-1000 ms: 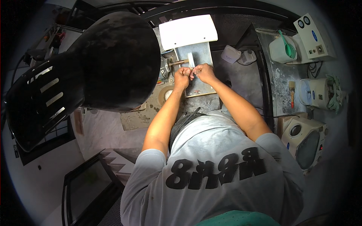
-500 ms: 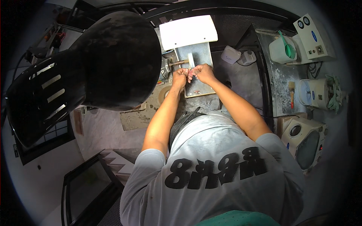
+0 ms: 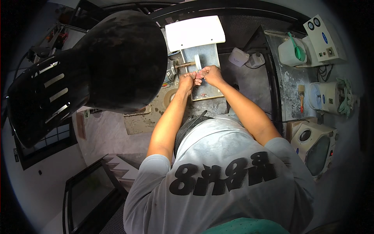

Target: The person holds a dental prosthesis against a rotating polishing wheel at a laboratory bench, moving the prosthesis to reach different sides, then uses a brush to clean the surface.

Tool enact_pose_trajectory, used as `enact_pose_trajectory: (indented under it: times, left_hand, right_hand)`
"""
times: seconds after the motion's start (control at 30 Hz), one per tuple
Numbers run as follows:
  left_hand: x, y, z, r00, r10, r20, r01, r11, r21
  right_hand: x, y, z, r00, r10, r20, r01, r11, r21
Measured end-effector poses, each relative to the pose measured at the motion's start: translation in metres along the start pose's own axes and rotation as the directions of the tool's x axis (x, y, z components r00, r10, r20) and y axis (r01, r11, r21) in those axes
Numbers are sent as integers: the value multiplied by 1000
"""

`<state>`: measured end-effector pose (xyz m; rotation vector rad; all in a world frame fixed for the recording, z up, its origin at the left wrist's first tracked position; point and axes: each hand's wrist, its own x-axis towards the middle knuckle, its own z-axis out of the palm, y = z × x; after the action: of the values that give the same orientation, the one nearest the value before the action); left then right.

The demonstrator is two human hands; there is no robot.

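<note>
Between my hands is a small pink denture [image 3: 199, 74], partly covered by fingers, just below a white buffing wheel [image 3: 197, 62]. My left hand [image 3: 186, 82] is closed on its left side, and my right hand [image 3: 212, 76] pinches it from the right. Whether the denture touches the wheel I cannot tell. The wheel sits on a brownish spindle [image 3: 184, 65] that runs out of a grey polishing motor [image 3: 170, 71] on the left. Underneath is a shallow tray [image 3: 206, 94] with small pinkish bits in it.
A black lamp shade [image 3: 124, 58] fills the upper left. Behind the wheel stands a white panel [image 3: 194, 33]. Plastic jugs [image 3: 238, 57] are at the right. On the right counter are a brush [image 3: 301, 97], a tub with a green scoop [image 3: 299, 52] and cream-coloured machines [image 3: 317, 144].
My left hand has shifted slightly and its fingers have spread a little along the denture, so more pink shows. My right hand is almost unmoved. The lamp shade appears slightly shifted.
</note>
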<state>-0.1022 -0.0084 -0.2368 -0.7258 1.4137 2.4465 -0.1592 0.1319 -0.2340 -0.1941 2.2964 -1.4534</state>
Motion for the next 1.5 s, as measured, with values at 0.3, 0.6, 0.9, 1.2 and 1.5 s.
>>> enact_pose_trajectory:
  times: [0.3,0.6,0.9,1.2,1.5]
  left_hand:
    - [0,-1,0,997,-29,-67,24,997,-79]
    - [0,1,2,999,-33,-43,30,997,-64]
    - [5,3,-3,997,-47,-59,45,999,-29]
    - [8,3,-8,999,-3,-43,7,996,94]
    - [7,3,-6,999,44,-19,-40,988,151]
  right_hand:
    - [-3,-10,-3,995,92,34,-91,996,-25]
    - [-1,-5,-3,996,88,28,-87,995,-46]
    - [-3,-2,3,1000,15,2,-15,1000,8]
    - [-4,-3,4,999,11,32,-13,999,45]
    - [-3,3,4,998,59,38,-60,998,31]
